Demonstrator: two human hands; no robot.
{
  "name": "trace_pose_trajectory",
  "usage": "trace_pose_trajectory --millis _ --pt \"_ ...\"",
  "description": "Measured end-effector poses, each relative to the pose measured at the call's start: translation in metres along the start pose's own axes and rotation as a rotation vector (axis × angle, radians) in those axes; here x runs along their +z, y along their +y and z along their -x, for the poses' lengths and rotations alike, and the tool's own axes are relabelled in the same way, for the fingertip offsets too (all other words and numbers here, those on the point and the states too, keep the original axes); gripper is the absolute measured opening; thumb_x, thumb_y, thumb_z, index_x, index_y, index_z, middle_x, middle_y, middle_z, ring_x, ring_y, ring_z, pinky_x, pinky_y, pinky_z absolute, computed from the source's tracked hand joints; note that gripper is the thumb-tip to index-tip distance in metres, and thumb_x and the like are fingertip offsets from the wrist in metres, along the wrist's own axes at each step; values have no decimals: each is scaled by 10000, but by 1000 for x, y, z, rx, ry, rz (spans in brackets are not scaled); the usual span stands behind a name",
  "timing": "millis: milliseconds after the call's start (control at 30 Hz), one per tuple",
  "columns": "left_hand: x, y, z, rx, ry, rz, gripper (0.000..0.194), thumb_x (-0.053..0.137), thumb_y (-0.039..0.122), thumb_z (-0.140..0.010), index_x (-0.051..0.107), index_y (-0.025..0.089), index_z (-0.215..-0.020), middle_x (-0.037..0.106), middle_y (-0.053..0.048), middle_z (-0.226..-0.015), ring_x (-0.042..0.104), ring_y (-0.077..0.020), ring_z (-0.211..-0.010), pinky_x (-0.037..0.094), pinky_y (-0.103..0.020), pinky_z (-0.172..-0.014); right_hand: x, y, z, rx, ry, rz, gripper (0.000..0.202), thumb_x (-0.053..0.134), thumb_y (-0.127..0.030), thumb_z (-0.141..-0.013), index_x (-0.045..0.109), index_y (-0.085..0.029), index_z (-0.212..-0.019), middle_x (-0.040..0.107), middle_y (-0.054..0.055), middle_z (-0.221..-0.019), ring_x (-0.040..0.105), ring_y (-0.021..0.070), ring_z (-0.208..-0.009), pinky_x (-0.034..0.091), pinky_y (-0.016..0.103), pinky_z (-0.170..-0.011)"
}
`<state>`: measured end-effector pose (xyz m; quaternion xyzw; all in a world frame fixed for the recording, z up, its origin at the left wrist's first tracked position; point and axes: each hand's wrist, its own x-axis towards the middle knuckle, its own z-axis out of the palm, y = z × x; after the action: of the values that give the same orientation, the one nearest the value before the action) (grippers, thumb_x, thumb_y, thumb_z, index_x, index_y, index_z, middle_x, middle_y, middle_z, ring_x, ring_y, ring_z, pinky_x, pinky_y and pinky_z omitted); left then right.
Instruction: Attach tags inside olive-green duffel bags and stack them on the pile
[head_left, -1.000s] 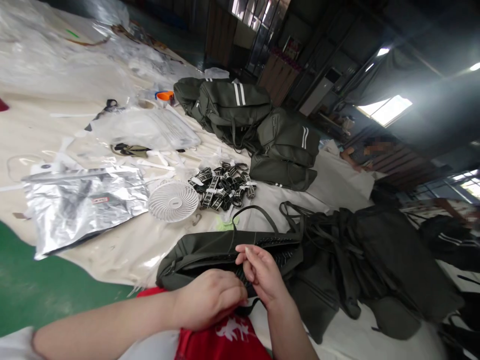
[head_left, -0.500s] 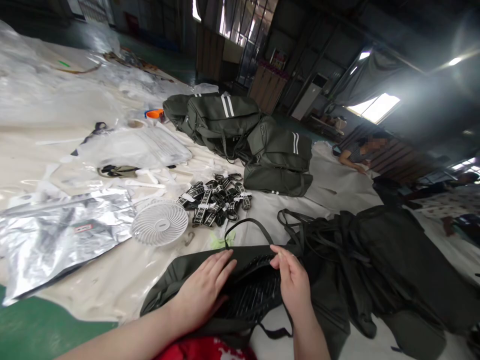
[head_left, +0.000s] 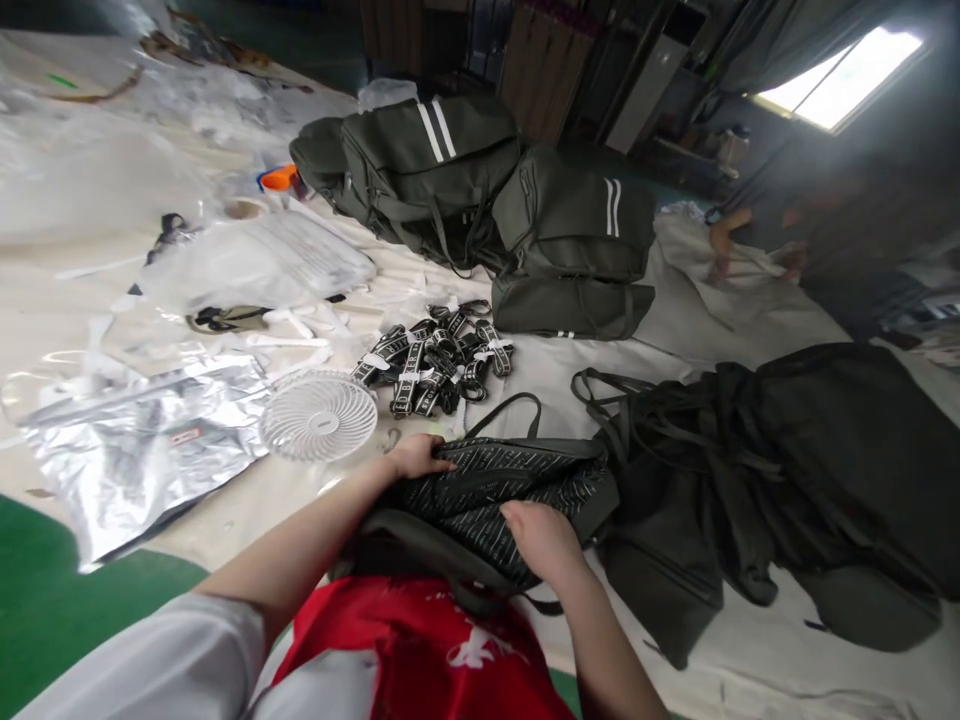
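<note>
A dark green bag (head_left: 577,480) lies wide open before me, its black lining with white print showing. My left hand (head_left: 418,457) is closed on the rim of its opening at the left. Inside the opening, my right hand (head_left: 541,538) is curled against the printed lining, its fingertips partly hidden. A thin carry loop (head_left: 536,405) stands up from the bag's far side. Just beyond lies a heap of black straps with white lettering (head_left: 435,365), tied in bundles.
A white round fan (head_left: 319,415) and a silver foil bag (head_left: 150,410) lie at left. Packed green backpacks (head_left: 435,165) stand behind. More dark bags (head_left: 847,470) are piled at right. An orange tape roll (head_left: 281,180) sits farther back. Another person's arm (head_left: 726,240) rests on the table.
The bag's mouth has been spread wider, exposing the lining. My left hand has moved to the far rim; my right hand has come down from the rim into the bag. The view has tilted downward.
</note>
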<state>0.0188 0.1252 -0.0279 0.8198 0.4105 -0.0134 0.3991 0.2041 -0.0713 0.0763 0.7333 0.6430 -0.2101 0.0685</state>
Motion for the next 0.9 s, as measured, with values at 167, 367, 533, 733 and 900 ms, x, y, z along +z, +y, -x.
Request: trace_pose_trajectory --millis 167,367,533,733,900 --pt "-2 2 2 -7 -19 -15 484 687 647 -663 653 200 -846 648 -62 -749 612 -234 -722 396 -270 -633 -1 -6 -11 2 -55 -101 340 362 -280 -994 688 -243 -906 739 38 -883 665 186 -805 379 273 -698" --pt "-14 20 27 16 25 -62 487 639 610 -758 656 168 -962 669 -102 -835 641 -275 -814 460 -316 -718 12 -35 -38 -12 -109 -224 335 403 -292 -967 689 -215 -811 729 50 -811 655 193 -781 385 279 -698" --pt "-26 52 96 296 511 -83 341 566 373 -896 604 162 -1161 628 -133 -1166 584 -258 -1096 446 -355 -955 20 -35 -49 -20 -148 -314 338 408 -290 -961 692 -216 -794 727 18 -757 655 163 -746 396 252 -683" --pt "7 62 145 42 89 34 273 449 176 -914 685 157 -1051 721 -111 -1022 674 -243 -948 495 -339 -882 20 -37 -42 -69 -142 -360 308 426 -309 -962 701 -229 -850 728 2 -772 659 159 -763 407 248 -712" --pt "30 50 127 -212 50 480 289 540 124 -844 672 130 -1102 721 -109 -979 670 -278 -943 492 -354 -884 21 -46 -42 -70 -113 -358 248 484 -289 -939 682 -220 -1070 725 11 -748 664 169 -763 419 252 -704"
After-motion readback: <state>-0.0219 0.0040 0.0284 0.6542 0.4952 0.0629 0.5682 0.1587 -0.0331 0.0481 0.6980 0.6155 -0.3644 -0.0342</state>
